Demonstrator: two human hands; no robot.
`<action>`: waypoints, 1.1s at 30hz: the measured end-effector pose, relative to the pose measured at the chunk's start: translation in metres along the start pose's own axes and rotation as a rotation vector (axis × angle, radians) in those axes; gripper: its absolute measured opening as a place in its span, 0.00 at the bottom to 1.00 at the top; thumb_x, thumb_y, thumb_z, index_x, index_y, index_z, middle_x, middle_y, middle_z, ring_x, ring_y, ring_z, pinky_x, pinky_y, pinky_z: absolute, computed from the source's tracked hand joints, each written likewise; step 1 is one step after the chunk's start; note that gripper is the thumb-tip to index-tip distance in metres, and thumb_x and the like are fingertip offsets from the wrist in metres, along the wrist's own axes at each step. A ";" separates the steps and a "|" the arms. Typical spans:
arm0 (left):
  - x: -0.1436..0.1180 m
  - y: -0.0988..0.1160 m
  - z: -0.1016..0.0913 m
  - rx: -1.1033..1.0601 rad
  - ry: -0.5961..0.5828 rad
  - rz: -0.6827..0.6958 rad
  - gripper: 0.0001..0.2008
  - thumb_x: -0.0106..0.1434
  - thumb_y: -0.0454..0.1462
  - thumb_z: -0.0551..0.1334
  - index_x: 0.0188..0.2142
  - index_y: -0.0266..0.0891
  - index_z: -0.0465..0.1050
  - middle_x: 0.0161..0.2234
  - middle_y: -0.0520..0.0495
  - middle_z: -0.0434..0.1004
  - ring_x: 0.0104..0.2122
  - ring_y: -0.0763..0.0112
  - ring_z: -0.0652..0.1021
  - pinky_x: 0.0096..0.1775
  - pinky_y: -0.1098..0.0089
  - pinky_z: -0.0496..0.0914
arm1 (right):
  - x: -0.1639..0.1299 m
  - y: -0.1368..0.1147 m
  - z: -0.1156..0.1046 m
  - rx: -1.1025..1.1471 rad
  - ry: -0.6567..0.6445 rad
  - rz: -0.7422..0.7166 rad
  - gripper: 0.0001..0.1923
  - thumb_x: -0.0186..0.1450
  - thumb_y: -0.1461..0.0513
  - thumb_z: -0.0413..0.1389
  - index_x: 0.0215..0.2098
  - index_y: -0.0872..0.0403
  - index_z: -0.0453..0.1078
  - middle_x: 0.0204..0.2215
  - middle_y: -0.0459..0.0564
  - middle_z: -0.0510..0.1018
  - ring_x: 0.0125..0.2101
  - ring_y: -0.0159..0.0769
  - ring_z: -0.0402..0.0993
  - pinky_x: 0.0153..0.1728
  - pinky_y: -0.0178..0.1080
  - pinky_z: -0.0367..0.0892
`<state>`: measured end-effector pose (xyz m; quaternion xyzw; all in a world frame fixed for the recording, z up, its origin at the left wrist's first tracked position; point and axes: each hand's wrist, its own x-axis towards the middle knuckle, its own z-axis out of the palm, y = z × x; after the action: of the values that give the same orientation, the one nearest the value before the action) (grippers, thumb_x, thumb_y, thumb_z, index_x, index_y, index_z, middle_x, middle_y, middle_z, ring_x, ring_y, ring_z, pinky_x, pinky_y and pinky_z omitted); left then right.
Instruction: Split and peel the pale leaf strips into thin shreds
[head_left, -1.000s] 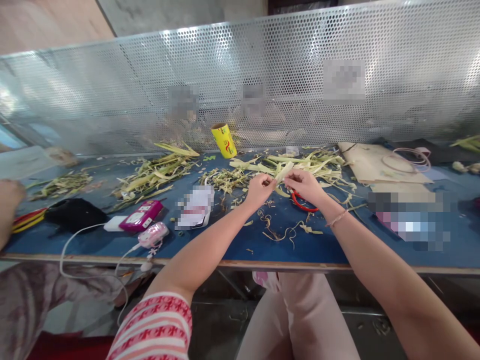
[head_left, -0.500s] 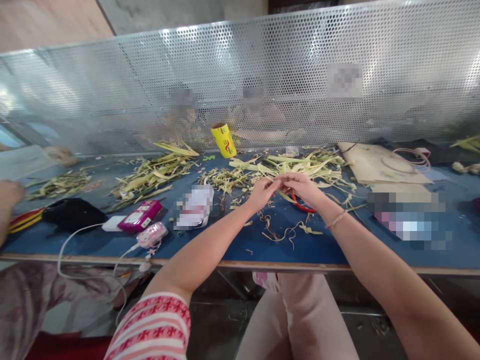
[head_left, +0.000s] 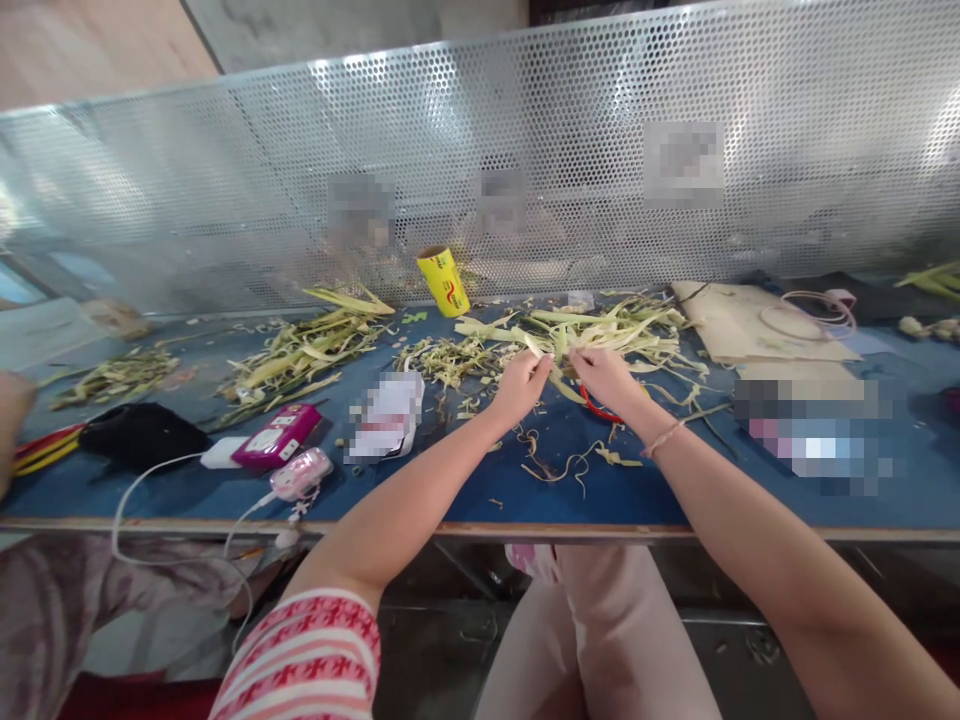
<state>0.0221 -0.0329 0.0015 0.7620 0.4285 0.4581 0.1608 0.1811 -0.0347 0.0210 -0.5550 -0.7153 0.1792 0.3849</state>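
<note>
Two bare hands met over a blue table, both pinched on one pale green leaf strip — the left hand closed on its near-left part, the right hand closed on it from the other side, fingertips of the two almost touching. The strip sat raised between the hands, its far end running into the leaf pile that lay just beyond the grip. A red ring showed partly under the right hand, flat on the table. Thin curled scraps lay just short of the grip, toward the person. A beaded bracelet circled the right wrist.

Beyond the grip and to its left stood a yellow tube, tilted against the perforated screen. Well to the left of the grip lay a second leaf heap, a magenta phone and a pink gadget on a white cable — farther still, a black pouch. Another person's hand rested at the far left edge. To the right of the grip, brown paper carried a loop of cord.
</note>
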 end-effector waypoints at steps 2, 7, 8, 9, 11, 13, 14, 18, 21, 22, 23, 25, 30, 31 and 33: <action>0.000 0.001 0.000 -0.006 -0.021 0.026 0.20 0.66 0.42 0.52 0.18 0.40 0.56 0.19 0.52 0.61 0.24 0.72 0.65 0.32 0.69 0.59 | 0.001 0.001 0.000 0.025 -0.081 0.073 0.23 0.65 0.56 0.48 0.13 0.52 0.55 0.13 0.44 0.59 0.20 0.31 0.57 0.28 0.38 0.52; -0.002 0.003 0.002 -0.059 -0.177 0.072 0.21 0.66 0.45 0.51 0.19 0.39 0.58 0.20 0.50 0.64 0.25 0.72 0.67 0.31 0.70 0.61 | 0.005 0.009 0.004 0.155 -0.110 0.206 0.25 0.63 0.48 0.49 0.14 0.52 0.57 0.13 0.42 0.58 0.18 0.30 0.54 0.24 0.37 0.50; -0.002 0.003 0.002 -0.067 -0.189 0.062 0.20 0.66 0.45 0.51 0.19 0.39 0.59 0.20 0.50 0.65 0.25 0.72 0.68 0.31 0.70 0.62 | 0.006 0.011 0.005 0.186 -0.096 0.190 0.23 0.63 0.48 0.49 0.16 0.53 0.59 0.14 0.42 0.59 0.19 0.30 0.55 0.24 0.37 0.51; -0.003 0.004 0.002 -0.078 -0.194 0.045 0.20 0.66 0.45 0.51 0.20 0.39 0.60 0.20 0.50 0.65 0.25 0.72 0.68 0.30 0.70 0.62 | 0.008 0.013 0.007 0.214 -0.079 0.167 0.21 0.63 0.49 0.49 0.18 0.53 0.62 0.15 0.43 0.62 0.20 0.30 0.56 0.25 0.36 0.52; -0.003 0.004 0.003 -0.111 -0.197 -0.013 0.19 0.65 0.45 0.52 0.21 0.39 0.61 0.20 0.51 0.65 0.24 0.72 0.69 0.29 0.71 0.63 | 0.010 0.017 0.009 0.235 -0.032 0.125 0.17 0.62 0.52 0.50 0.22 0.54 0.65 0.18 0.44 0.65 0.21 0.31 0.60 0.26 0.36 0.55; -0.004 0.005 0.003 -0.163 -0.201 -0.115 0.18 0.65 0.45 0.52 0.21 0.38 0.62 0.19 0.52 0.65 0.21 0.73 0.70 0.27 0.72 0.63 | 0.013 0.020 0.010 0.201 0.027 0.082 0.15 0.62 0.53 0.49 0.24 0.54 0.66 0.21 0.45 0.69 0.24 0.33 0.63 0.28 0.37 0.58; -0.003 0.005 0.003 -0.190 -0.204 -0.172 0.18 0.65 0.45 0.52 0.22 0.38 0.63 0.18 0.52 0.65 0.20 0.74 0.70 0.26 0.72 0.63 | 0.014 0.021 0.010 0.165 0.064 0.049 0.13 0.61 0.54 0.50 0.25 0.54 0.66 0.23 0.47 0.70 0.25 0.34 0.64 0.29 0.37 0.59; -0.001 0.002 0.005 -0.323 -0.207 -0.335 0.19 0.65 0.46 0.53 0.22 0.38 0.63 0.15 0.54 0.64 0.17 0.76 0.69 0.24 0.73 0.63 | 0.013 0.021 0.006 -0.017 0.199 -0.194 0.09 0.60 0.61 0.50 0.35 0.55 0.70 0.35 0.55 0.77 0.34 0.40 0.69 0.40 0.43 0.63; 0.002 -0.001 0.009 -0.449 -0.182 -0.442 0.17 0.64 0.44 0.56 0.22 0.38 0.62 0.14 0.56 0.62 0.15 0.77 0.67 0.22 0.73 0.64 | 0.008 0.017 0.004 -0.114 0.234 -0.356 0.17 0.61 0.66 0.48 0.46 0.56 0.71 0.41 0.57 0.79 0.42 0.45 0.69 0.47 0.46 0.60; 0.002 -0.002 0.010 -0.494 -0.164 -0.475 0.16 0.63 0.43 0.56 0.22 0.38 0.62 0.14 0.56 0.61 0.15 0.78 0.66 0.21 0.73 0.64 | 0.006 0.016 0.004 -0.134 0.231 -0.378 0.19 0.62 0.66 0.47 0.49 0.56 0.70 0.42 0.57 0.79 0.44 0.46 0.68 0.48 0.47 0.59; 0.003 -0.003 0.010 -0.538 -0.146 -0.501 0.16 0.63 0.43 0.57 0.22 0.38 0.62 0.14 0.57 0.61 0.14 0.78 0.66 0.21 0.73 0.64 | 0.003 0.014 0.004 -0.150 0.217 -0.390 0.20 0.64 0.65 0.46 0.51 0.54 0.70 0.42 0.56 0.79 0.45 0.47 0.68 0.47 0.47 0.59; 0.003 -0.004 0.011 -0.622 -0.118 -0.533 0.15 0.62 0.42 0.58 0.22 0.38 0.62 0.14 0.57 0.60 0.14 0.78 0.65 0.20 0.73 0.63 | -0.001 0.010 0.003 -0.172 0.154 -0.408 0.21 0.66 0.64 0.44 0.53 0.52 0.70 0.42 0.55 0.79 0.45 0.46 0.67 0.46 0.47 0.58; 0.002 -0.002 0.012 -0.711 -0.096 -0.522 0.10 0.60 0.39 0.59 0.25 0.37 0.65 0.16 0.57 0.61 0.14 0.79 0.65 0.20 0.74 0.63 | -0.006 0.007 0.003 -0.107 0.048 -0.395 0.20 0.67 0.64 0.42 0.47 0.50 0.73 0.43 0.55 0.75 0.45 0.44 0.66 0.47 0.48 0.56; 0.001 -0.001 0.012 -0.710 -0.107 -0.512 0.10 0.60 0.38 0.59 0.25 0.37 0.64 0.16 0.57 0.62 0.15 0.79 0.65 0.20 0.74 0.63 | -0.006 0.007 0.003 -0.088 0.033 -0.390 0.18 0.68 0.63 0.42 0.46 0.51 0.72 0.43 0.56 0.75 0.45 0.44 0.66 0.47 0.48 0.56; 0.000 0.001 0.012 -0.702 -0.138 -0.489 0.11 0.60 0.39 0.60 0.24 0.36 0.64 0.17 0.57 0.62 0.15 0.80 0.66 0.21 0.74 0.64 | -0.008 0.007 0.003 -0.074 0.008 -0.398 0.17 0.69 0.59 0.41 0.43 0.52 0.71 0.43 0.56 0.73 0.44 0.43 0.66 0.47 0.48 0.57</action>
<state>0.0327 -0.0313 -0.0040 0.5660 0.4029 0.4723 0.5425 0.1839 -0.0389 0.0114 -0.4174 -0.8154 0.0708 0.3948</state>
